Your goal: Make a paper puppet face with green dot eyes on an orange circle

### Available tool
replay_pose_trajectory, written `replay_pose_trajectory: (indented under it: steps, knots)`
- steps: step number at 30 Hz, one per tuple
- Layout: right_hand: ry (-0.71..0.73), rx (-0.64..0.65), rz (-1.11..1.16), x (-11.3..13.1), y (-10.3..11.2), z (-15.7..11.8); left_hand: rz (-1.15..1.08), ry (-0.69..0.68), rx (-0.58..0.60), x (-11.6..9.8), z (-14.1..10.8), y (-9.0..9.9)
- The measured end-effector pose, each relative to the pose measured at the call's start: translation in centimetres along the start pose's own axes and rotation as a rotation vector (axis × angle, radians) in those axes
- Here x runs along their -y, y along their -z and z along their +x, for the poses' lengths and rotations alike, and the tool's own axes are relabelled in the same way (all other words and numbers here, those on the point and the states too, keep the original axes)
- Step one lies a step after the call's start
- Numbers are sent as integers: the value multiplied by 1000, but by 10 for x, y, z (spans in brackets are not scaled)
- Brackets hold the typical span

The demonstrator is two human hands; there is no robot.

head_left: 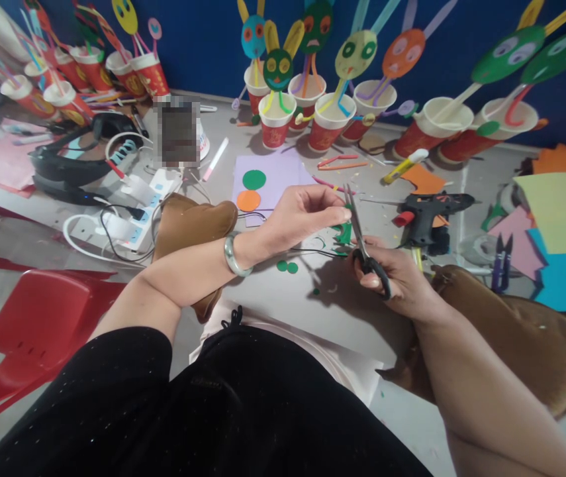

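Observation:
My right hand (386, 271) holds black-handled scissors (373, 266), their blades pointing up and slightly parted. Close to the blades, the fingertips of my left hand (307, 215) are pinched together on a small green piece (347, 209), mostly hidden by the fingers. Green paper scraps (343, 233) lie on the table just below. Two small green circles (286, 266) rest side by side nearer my body. A larger green circle (254, 179) and an orange circle (249, 201) lie on purple paper (275, 165) beyond my left wrist.
Paper cups (332, 112) with animal-face figures line the back. A glue gun (429, 218) and coloured paper sheets (561, 212) are at right, with a brown cushion (521, 331) nearer. At left are a power strip (146, 215) and a red chair (49, 318).

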State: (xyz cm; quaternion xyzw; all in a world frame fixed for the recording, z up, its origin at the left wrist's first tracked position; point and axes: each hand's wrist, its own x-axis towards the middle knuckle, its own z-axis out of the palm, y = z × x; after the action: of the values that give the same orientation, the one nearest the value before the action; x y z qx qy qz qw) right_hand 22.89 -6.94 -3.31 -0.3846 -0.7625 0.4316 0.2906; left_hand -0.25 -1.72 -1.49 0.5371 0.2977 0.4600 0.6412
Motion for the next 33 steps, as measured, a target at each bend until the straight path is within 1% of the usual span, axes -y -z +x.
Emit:
replay_pose_trajectory:
  steps: [7, 16, 24, 33]
  knots:
    - [8, -3, 44, -1, -1, 1, -17, -3, 22, 2, 2, 0]
    - [15, -9, 67, 3, -1, 2, -21, 11, 50, 0, -1, -1]
    - [73, -9, 72, -1, -1, 1, -15, 14, 44, -1, -1, -2]
    - [39, 14, 45, 1, 0, 0, -7, 16, 59, 0, -1, 1]
